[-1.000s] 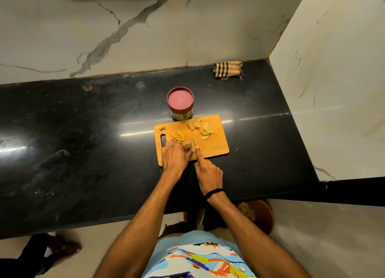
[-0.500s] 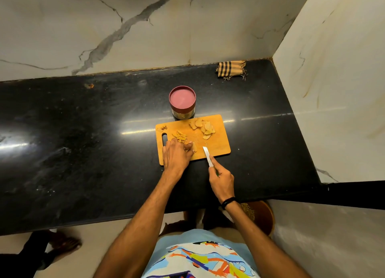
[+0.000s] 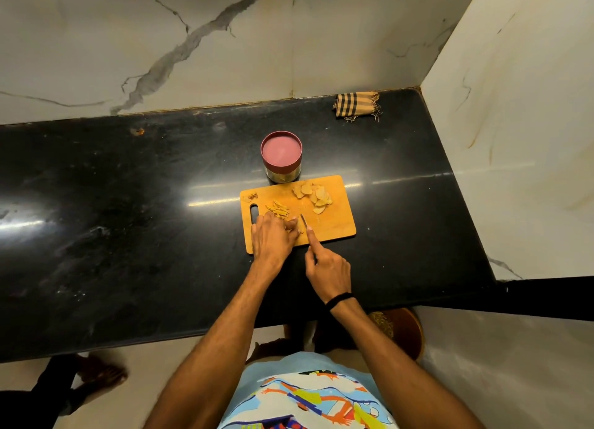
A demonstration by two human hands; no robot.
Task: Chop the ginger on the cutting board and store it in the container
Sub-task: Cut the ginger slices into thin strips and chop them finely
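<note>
Setting: a black stone table (image 3: 128, 219) is running along marbled walls and carrying an orange cutting board (image 3: 334, 222).
Ginger (image 3: 313, 195): slices are lying far right on the board, with strips left of centre. It looks light and firm, probably slick where cut, so it is best pinned from above.
Left hand (image 3: 271, 239): the fingers are curling down and pressing a ginger piece.
Right hand (image 3: 328, 271): the fingers are wrapping the knife (image 3: 303, 221), the forefinger lying along it.
Container (image 3: 282, 157): it is standing lidded just beyond the board.

Your left hand (image 3: 273, 235) covers most of the ginger piece (image 3: 299, 228) it pins down. Of the knife (image 3: 303, 221), only a thin sliver of blade shows beyond your right hand (image 3: 328, 268); the handle is buried in your grip. The scraps (image 3: 250, 197) beyond your left hand are too small to tell.
</note>
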